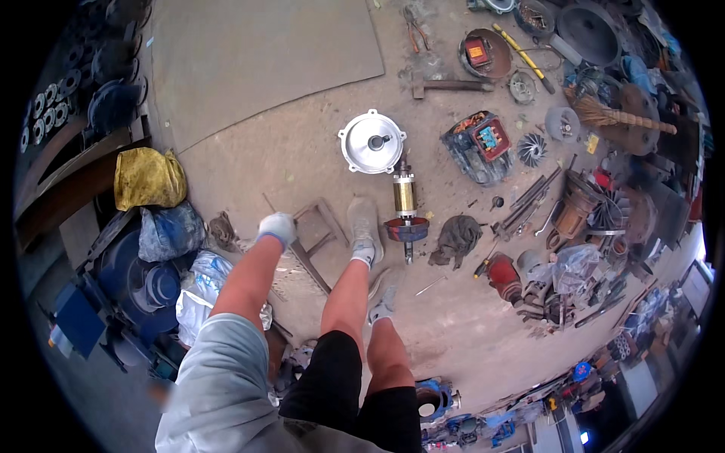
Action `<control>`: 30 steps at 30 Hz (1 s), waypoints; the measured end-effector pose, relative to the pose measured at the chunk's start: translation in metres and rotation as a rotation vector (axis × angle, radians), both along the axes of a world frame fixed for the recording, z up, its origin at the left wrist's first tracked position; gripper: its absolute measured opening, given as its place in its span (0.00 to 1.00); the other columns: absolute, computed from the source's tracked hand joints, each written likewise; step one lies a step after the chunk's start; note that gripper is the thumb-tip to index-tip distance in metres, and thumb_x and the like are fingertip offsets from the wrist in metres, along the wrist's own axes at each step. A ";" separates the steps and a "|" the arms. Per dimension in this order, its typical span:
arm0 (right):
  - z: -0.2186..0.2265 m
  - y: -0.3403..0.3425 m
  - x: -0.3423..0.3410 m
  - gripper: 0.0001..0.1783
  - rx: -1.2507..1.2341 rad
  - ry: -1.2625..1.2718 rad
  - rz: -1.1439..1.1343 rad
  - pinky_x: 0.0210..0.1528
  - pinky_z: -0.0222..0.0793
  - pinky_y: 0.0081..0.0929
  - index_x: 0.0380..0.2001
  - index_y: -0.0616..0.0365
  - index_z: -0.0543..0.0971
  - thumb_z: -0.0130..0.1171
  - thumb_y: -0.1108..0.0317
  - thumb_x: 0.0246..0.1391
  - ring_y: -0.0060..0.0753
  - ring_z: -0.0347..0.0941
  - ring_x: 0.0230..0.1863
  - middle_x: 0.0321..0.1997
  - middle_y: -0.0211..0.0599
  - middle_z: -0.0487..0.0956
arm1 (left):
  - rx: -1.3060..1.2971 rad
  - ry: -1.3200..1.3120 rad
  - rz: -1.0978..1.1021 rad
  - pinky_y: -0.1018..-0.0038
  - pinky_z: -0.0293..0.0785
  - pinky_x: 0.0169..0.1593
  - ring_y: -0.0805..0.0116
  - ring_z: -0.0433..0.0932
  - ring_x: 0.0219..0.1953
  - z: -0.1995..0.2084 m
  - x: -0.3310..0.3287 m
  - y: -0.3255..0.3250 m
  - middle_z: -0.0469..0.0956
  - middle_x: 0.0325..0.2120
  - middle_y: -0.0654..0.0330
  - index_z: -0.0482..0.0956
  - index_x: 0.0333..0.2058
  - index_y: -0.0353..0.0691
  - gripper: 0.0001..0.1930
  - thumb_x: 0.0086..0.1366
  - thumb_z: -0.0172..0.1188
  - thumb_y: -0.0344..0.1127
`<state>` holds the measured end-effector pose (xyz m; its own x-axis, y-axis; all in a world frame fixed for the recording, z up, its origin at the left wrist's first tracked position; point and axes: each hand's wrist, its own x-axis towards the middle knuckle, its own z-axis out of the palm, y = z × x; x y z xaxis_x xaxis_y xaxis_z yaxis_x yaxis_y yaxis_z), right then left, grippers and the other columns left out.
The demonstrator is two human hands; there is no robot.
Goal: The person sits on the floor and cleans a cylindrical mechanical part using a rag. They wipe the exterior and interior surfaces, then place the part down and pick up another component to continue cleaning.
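Note:
My left hand [278, 229], in a whitish glove, is closed at the upper end of a small dark frame [308, 266] that looks like a tipped low stool. A thin bar shows beyond my fingers, in line with the frame's long edge. My right hand is out of view. Ahead of my feet lies a round silver motor end cover [371, 143] with lugs around its rim and a hub at its centre. Just below it is a motor rotor [405, 198] with a brass-coloured body and a dark reddish disc near its lower end. My shoe [364, 223] stands beside the rotor.
A hammer [453, 85], pliers [415, 30] and a motor housing with a terminal box [483, 147] lie to the right. A dark rag [457, 240], metal rods [529, 200] and a broom [619, 115] are there too. Yellow sack [149, 179] and bags stand left.

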<state>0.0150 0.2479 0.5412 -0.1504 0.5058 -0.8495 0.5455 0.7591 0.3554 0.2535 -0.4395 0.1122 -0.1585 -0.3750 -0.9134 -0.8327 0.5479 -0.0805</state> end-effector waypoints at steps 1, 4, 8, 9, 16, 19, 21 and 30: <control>-0.001 0.004 0.003 0.26 -0.009 0.002 0.003 0.54 0.66 0.52 0.61 0.56 0.67 0.56 0.51 0.70 0.50 0.68 0.55 0.56 0.49 0.72 | -0.007 -0.014 -0.014 0.54 0.82 0.54 0.46 0.86 0.50 0.001 0.019 -0.009 0.87 0.46 0.44 0.90 0.44 0.42 0.19 0.68 0.58 0.48; 0.001 0.021 0.014 0.28 -0.023 0.019 0.020 0.56 0.66 0.54 0.63 0.57 0.67 0.56 0.51 0.70 0.52 0.68 0.58 0.59 0.51 0.72 | -0.018 -0.043 0.010 0.55 0.82 0.55 0.46 0.86 0.51 0.022 0.021 -0.017 0.86 0.48 0.44 0.90 0.45 0.41 0.20 0.68 0.57 0.48; 0.001 0.044 0.020 0.31 -0.054 0.014 0.071 0.60 0.66 0.56 0.66 0.59 0.66 0.56 0.51 0.70 0.55 0.68 0.62 0.62 0.53 0.72 | -0.006 -0.120 0.007 0.56 0.82 0.57 0.47 0.86 0.53 0.032 0.067 -0.002 0.86 0.50 0.44 0.90 0.46 0.40 0.21 0.68 0.57 0.49; 0.002 0.049 0.023 0.32 -0.060 0.008 0.081 0.61 0.66 0.57 0.67 0.59 0.66 0.56 0.51 0.70 0.56 0.68 0.63 0.63 0.54 0.72 | -0.058 -0.083 -0.015 0.56 0.84 0.52 0.46 0.87 0.48 0.040 0.086 0.003 0.87 0.43 0.44 0.91 0.41 0.41 0.20 0.69 0.59 0.52; 0.024 0.128 0.019 0.37 -0.145 0.040 0.258 0.66 0.67 0.62 0.73 0.62 0.65 0.56 0.51 0.70 0.61 0.69 0.70 0.69 0.59 0.72 | -0.361 -0.109 0.031 0.51 0.63 0.71 0.46 0.70 0.67 0.049 0.137 0.083 0.74 0.62 0.46 0.73 0.65 0.38 0.35 0.69 0.61 0.58; -0.003 0.157 0.022 0.32 -0.289 0.201 0.292 0.64 0.70 0.57 0.69 0.62 0.69 0.56 0.53 0.70 0.55 0.72 0.66 0.66 0.56 0.75 | -0.358 0.121 0.066 0.49 0.67 0.69 0.41 0.71 0.67 0.096 0.100 0.142 0.73 0.63 0.37 0.72 0.64 0.32 0.36 0.68 0.62 0.56; -0.054 0.136 0.033 0.20 -0.452 0.401 0.189 0.56 0.76 0.46 0.59 0.59 0.76 0.55 0.59 0.72 0.41 0.78 0.55 0.55 0.47 0.81 | -0.199 0.802 0.294 0.58 0.84 0.45 0.47 0.88 0.41 0.134 0.072 0.195 0.88 0.39 0.47 0.88 0.44 0.41 0.19 0.66 0.63 0.50; 0.045 -0.307 0.054 0.19 -1.537 0.508 -0.587 0.64 0.75 0.41 0.61 0.55 0.76 0.46 0.58 0.78 0.43 0.79 0.58 0.56 0.43 0.81 | -0.297 1.440 0.847 0.57 0.78 0.45 0.44 0.84 0.41 0.461 -0.148 0.308 0.84 0.34 0.47 0.85 0.43 0.42 0.15 0.71 0.64 0.48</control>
<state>0.0693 -0.0592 0.5861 -0.6432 -0.5806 -0.4991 0.6717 -0.1151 -0.7318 0.1052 -0.1319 0.5727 -0.4165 -0.9029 -0.1061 -0.3470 0.0500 0.9365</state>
